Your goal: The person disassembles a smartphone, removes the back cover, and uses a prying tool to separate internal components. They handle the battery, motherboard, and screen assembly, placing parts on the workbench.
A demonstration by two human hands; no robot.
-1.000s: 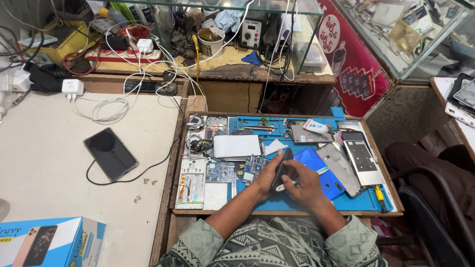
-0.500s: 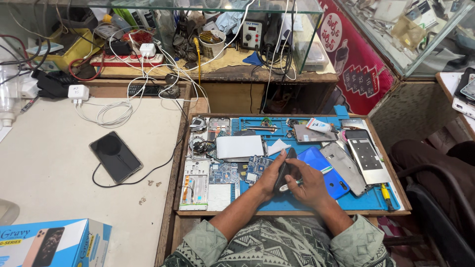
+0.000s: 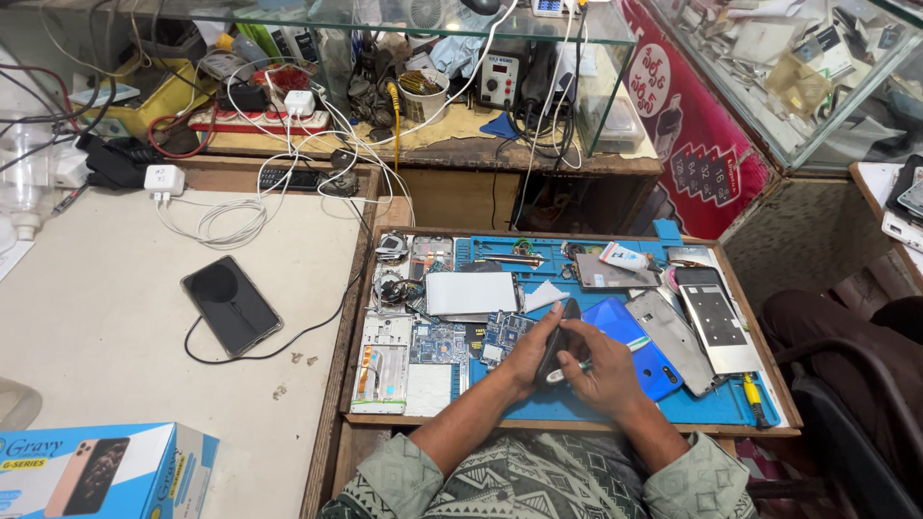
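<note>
The person sits at a wooden tray with a blue mat on it. Both hands are over the mat, near the front edge.

The left hand is wrapped around a dark phone, which it holds tilted up on its side. The right hand is just beside it, and its fingers pinch a small tool with a light handle. The tip of the tool touches the phone. Both hands are closed on what they hold.

Next to the hands lies a shiny blue phone back. Right of that lies a grey phone back, and then a phone frame with a silver plate inside. A yellow screwdriver lies near the right corner of the mat.

Left of the hands are small green circuit boards and a white flat pad. A little white tube lies at the back of the tray.

On the pale table to the left, a black phone lies flat with a black cable plugged in. A white charger sits farther back with a coil of white cord. A blue phone box sits in the near corner.
</note>
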